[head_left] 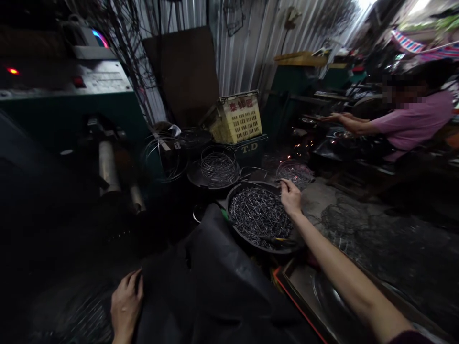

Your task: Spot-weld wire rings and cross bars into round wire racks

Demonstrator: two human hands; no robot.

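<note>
My right hand (pixel 291 197) is closed in a pinch over the right rim of a round dark pan (pixel 233 233). Something small and thin seems to be at its fingertips, too dim to name. Short bent wire pieces (pixel 260 212) fill the pan in a heap. A tool with a yellow handle (pixel 281 240), perhaps pliers, lies on them near the front rim. Low on the left, my left hand (pixel 126 300) is beside the dark apron (pixel 215 277) over my lap. Its fingers are curled together, and what they hold, if anything, is hidden in shadow.
Behind the pan, wire rings (pixel 219 168) fill another basin, near a yellow crate (pixel 242 119). A green machine (pixel 122 114) with a metal cylinder stands left. At right, a co-worker in a pink shirt (pixel 416 119) sits near orange sparks. A framed tray (pixel 299 286) lies beneath my right forearm.
</note>
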